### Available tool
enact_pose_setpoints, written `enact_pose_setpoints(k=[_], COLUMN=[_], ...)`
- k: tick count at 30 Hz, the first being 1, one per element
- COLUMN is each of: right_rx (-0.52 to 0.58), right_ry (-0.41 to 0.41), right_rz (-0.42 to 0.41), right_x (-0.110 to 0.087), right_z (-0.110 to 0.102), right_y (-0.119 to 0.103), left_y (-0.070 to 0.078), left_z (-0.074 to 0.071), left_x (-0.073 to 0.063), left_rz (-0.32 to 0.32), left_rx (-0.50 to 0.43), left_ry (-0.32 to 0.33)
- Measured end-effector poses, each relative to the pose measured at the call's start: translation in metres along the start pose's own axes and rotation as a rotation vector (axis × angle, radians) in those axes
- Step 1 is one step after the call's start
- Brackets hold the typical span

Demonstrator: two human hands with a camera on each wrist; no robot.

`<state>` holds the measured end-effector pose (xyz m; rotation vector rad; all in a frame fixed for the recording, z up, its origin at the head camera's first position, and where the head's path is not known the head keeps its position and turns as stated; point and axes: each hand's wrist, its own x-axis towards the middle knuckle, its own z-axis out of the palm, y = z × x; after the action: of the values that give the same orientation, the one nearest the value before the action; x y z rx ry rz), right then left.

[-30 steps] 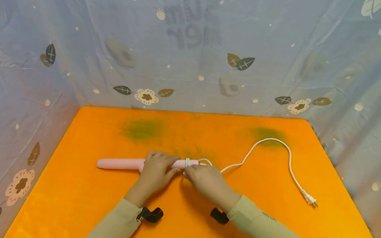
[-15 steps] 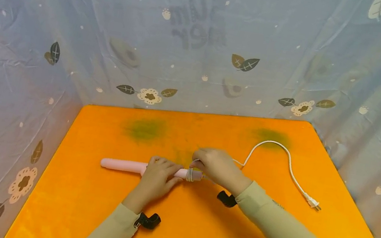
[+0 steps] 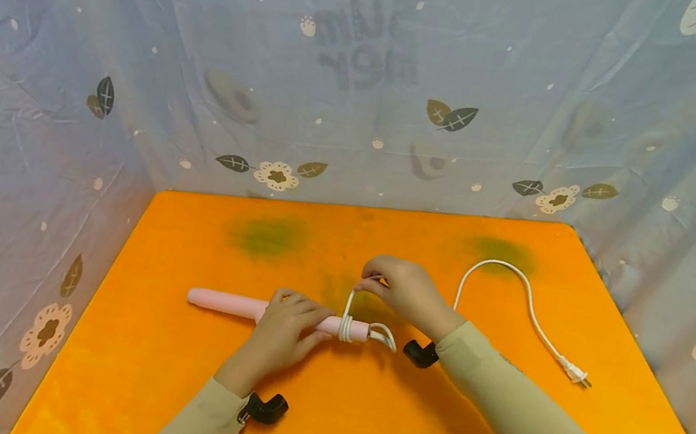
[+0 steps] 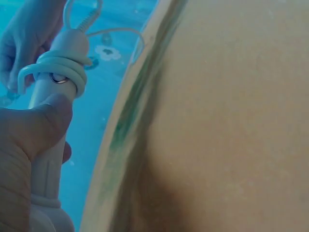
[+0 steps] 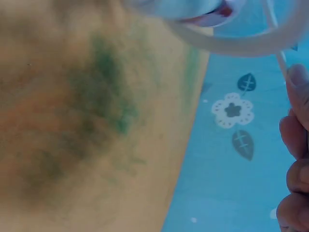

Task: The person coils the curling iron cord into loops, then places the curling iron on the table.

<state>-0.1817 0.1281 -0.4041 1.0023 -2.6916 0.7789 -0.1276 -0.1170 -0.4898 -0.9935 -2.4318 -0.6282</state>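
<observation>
Found wand laid crosswise on table. Noted left hand over its middle, cord wound round it near its right end. Located right hand behind that end, cord in grasp. Observed cord curving rightward to plug, near table's right edge. Noted curtain behind table and along both sides.

The left grip hides the middle of the pink wand, the right grip covers some white cord, and the right wrist view cuts off that grip and makes a cord loop blurry.
</observation>
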Motion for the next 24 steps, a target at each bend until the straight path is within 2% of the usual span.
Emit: enact_pose_setpoints(k=[6,10,15,20,24], right_rx=[0.047,0.077,0.147,0.201,0.203], right_ry=[-0.048,-0.099,-0.132,-0.119,-0.060], right_rz=[0.097,0.127,0.078,0.001,-0.035], right_x=[-0.003,-0.009,-0.016,-0.021,-0.025], right_z=[0.014,0.025,0.034,0.041,0.047], right_y=[0.013,0.018,0.016,0.018,0.017], left_y=[0.004,0.006,0.007,0.007,0.007], left_z=[-0.003,-0.007,-0.010,-0.012,-0.011], left_x=[0.002,0.005,0.009,0.011,0.013], left_rz=[0.013,0.001,-0.030,-0.049,-0.060], left_rx=[-0.037,-0.062,-0.074,-0.079,-0.088], left_ry=[0.033,0.115,0.200,0.217,0.235])
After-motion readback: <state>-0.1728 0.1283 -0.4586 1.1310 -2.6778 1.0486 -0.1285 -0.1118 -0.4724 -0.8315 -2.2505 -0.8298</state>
